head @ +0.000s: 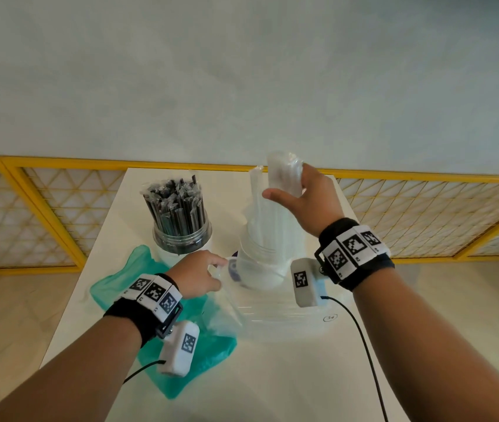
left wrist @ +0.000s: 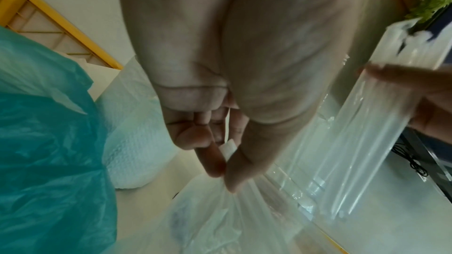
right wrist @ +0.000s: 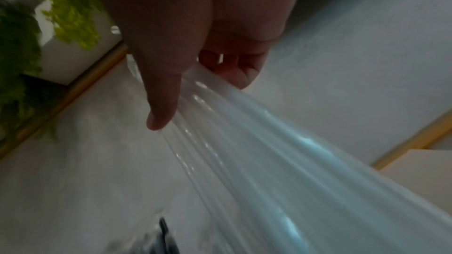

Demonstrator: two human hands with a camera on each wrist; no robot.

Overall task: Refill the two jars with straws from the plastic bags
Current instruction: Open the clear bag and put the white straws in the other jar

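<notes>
My right hand (head: 295,193) grips a bundle of clear straws (head: 281,175) near their tops, held upright over the clear jar (head: 257,254) at the table's middle. The same clear straws (right wrist: 269,142) run from my right hand (right wrist: 195,76) in the right wrist view. My left hand (head: 208,269) pinches the edge of a clear plastic bag (head: 226,312) beside the jar's base; the left wrist view shows thumb and finger of my left hand (left wrist: 225,165) squeezing the bag (left wrist: 220,219). To the left stands a second jar (head: 181,236) packed with black straws (head: 175,202).
A crumpled teal plastic bag (head: 150,300) lies under my left wrist on the white table (head: 272,376). A yellow lattice fence (head: 424,214) runs behind the table. A cable (head: 363,345) trails from my right wrist camera across the table.
</notes>
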